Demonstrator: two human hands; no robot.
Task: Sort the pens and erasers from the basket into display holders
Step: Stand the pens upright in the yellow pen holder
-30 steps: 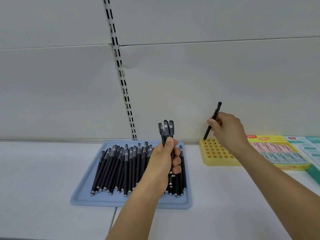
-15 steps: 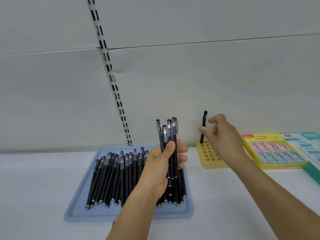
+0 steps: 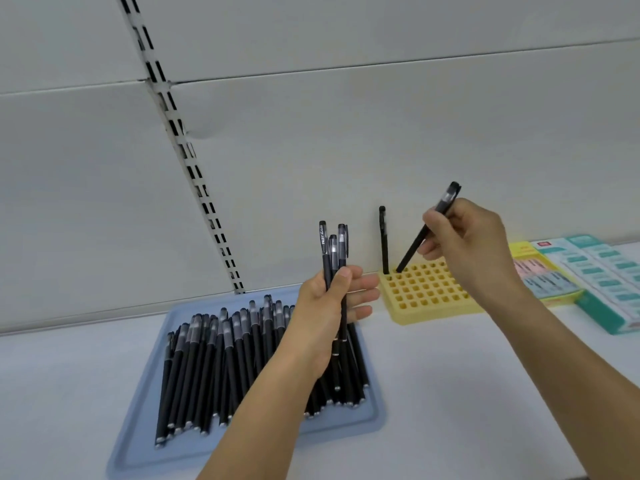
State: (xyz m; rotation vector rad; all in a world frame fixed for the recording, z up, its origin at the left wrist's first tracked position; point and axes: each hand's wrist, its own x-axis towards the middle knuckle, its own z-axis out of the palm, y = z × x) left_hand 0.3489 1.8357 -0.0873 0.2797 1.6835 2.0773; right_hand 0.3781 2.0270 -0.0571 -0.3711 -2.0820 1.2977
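The black pen that you carry in your right hand is the thing to watch in the head view, the only view here. Your fingers pinch it on the upper half of its barrel. Its long axis is tilted: the cap end points up and to the right, and the tip points down and to the left, at the back row of the yellow pen holder. The tip is at the second hole from the left corner, or just above it; I cannot tell if it is already inside. In the corner hole just beside it one pen stands upright. To go in straight, I think your pen must turn upright first, so the cap end should come to the left.

Your left hand grips three more pens, held nearly upright, above the blue tray where many pens lie side by side. The eraser boxes lie to the right of the holder.
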